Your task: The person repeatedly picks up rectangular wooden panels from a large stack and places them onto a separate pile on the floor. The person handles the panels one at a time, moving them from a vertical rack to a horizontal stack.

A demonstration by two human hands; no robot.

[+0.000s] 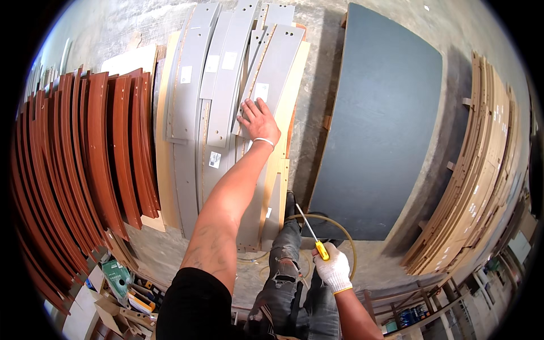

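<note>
My left hand (259, 120), bare with a white band at the wrist, rests with fingers spread on a grey board (277, 62). This board lies on a stack of similar grey boards (190, 113), some with white labels and small drilled holes. My right hand (333, 267) wears a white knit glove and is closed round the yellow handle of a screwdriver (321, 249). Its metal shaft points up and away to the left, over the floor between the stack and a large dark panel (379, 124). The screwdriver's tip appears apart from any board.
Red-brown boards (97, 147) stand in rows at the left. Light wood boards (479, 164) are stacked at the right. A yellowish hose (347, 235) loops over the floor near my legs. Cartons and a green box (116, 279) lie at lower left; a metal rack (422, 309) stands lower right.
</note>
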